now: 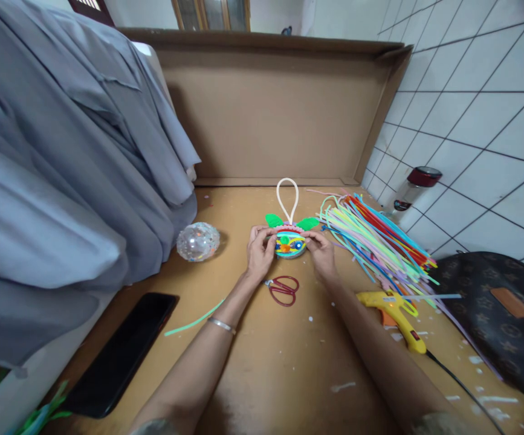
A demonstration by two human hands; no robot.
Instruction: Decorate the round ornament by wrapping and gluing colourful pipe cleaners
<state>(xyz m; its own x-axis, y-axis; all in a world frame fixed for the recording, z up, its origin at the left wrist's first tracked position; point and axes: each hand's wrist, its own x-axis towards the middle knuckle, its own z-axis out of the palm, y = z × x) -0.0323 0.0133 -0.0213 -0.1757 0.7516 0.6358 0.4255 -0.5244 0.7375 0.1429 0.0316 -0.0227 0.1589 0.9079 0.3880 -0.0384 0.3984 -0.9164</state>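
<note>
A round, colourful decorated ornament (pixel 291 244) is held between my two hands at the middle of the table. It has blue, yellow, green and orange parts, two green leaf shapes at its top and a white loop standing up from it. My left hand (pixel 262 249) grips its left edge with bent fingers. On the right edge, the fingers of my right hand (pixel 320 249) are closed in the same way. Red-handled scissors (pixel 283 291) lie just below the ornament, their blades mostly hidden near my left wrist.
A clear ball (pixel 198 241), a green strip (pixel 193 323) and a black phone (pixel 121 353) lie left. Right are a pile of coloured pipe cleaners (pixel 375 238), a yellow glue gun (pixel 395 314), a dark bag (pixel 492 320) and a red-capped bottle (pixel 411 190). Cardboard (pixel 280 109) stands behind.
</note>
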